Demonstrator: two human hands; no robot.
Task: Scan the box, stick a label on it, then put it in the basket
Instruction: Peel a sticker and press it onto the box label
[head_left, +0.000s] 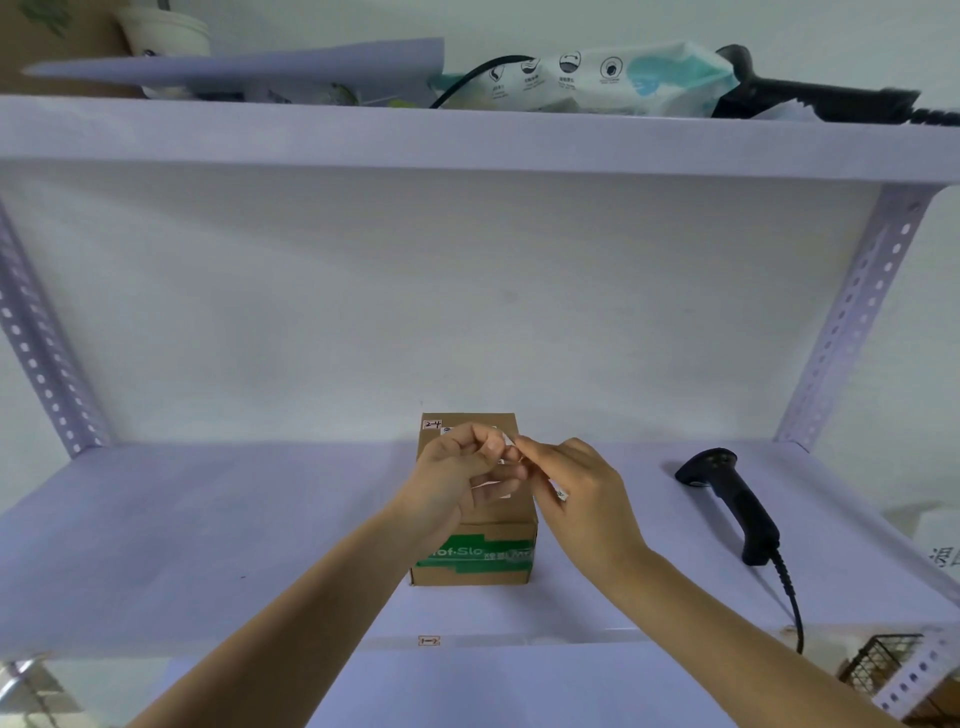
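Note:
A brown cardboard box (475, 564) with a green band and white lettering stands on the white shelf (208, 545), in the middle. Both hands hover just above its top. My left hand (462, 475) pinches a small white label sheet (497, 487) between thumb and fingers. My right hand (579, 491) grips a white label strip (558, 491) where the two hands meet. A black handheld scanner (732, 499) lies on the shelf to the right of the box, its coiled cable running off the front edge. A wire basket (883, 662) shows below the shelf at the lower right.
An upper shelf (467, 137) carries a wipes packet (623, 78), a second black scanner (810, 96), a paper sheet and a white cup. Perforated metal uprights stand at both sides. A small tag (429, 641) sits on the shelf's front edge.

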